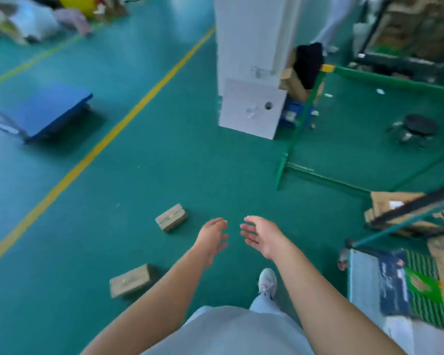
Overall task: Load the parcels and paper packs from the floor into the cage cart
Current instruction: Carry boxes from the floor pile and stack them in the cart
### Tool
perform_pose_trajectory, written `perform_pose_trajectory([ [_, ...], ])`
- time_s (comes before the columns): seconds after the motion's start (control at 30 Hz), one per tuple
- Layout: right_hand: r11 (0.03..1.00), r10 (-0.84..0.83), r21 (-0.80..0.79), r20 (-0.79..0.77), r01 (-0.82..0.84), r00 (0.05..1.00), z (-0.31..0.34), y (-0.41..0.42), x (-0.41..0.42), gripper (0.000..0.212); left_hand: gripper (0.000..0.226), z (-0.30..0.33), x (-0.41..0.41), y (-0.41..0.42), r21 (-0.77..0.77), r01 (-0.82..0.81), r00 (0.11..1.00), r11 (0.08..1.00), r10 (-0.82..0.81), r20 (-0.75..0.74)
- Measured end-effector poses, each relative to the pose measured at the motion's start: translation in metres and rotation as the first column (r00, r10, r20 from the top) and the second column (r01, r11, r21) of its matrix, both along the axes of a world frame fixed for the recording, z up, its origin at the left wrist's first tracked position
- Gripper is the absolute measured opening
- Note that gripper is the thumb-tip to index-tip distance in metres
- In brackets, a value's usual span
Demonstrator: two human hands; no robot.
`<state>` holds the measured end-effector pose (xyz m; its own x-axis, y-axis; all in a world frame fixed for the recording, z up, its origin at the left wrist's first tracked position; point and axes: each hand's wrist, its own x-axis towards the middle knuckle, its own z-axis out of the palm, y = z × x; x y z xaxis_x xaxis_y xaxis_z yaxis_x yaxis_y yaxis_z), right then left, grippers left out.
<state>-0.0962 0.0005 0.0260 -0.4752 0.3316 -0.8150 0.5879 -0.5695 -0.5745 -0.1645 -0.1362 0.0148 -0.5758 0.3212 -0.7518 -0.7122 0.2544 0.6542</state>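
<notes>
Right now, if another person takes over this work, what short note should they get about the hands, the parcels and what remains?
Left hand and right hand: both open, holding nothing, out in front above the green floor.
Still on the floor: far brown parcel and near brown parcel, both to the left.
Cage cart is at the right and already holds several packs.
Left to do: pick up both parcels and load them.
</notes>
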Motion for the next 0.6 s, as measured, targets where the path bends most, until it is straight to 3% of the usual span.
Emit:
perform_pose_trajectory([
  [0.33, 0.915, 0.402, -0.038, 0.005, -0.402, 0.915, -0.022, -0.060, -0.145, 0.023, 0.028, -0.023, -0.086, -0.079, -0.029, -0.412, 0.911, 0.911, 0.412, 0.004],
  [0.6, 0.818, 0.565, -0.125, -0.003, -0.561, 0.825, -0.046, -0.054, -0.277, 0.020, 0.023, -0.037, -0.184, -0.076, -0.126, -0.589, 0.805, 0.798, 0.594, 0.004],
])
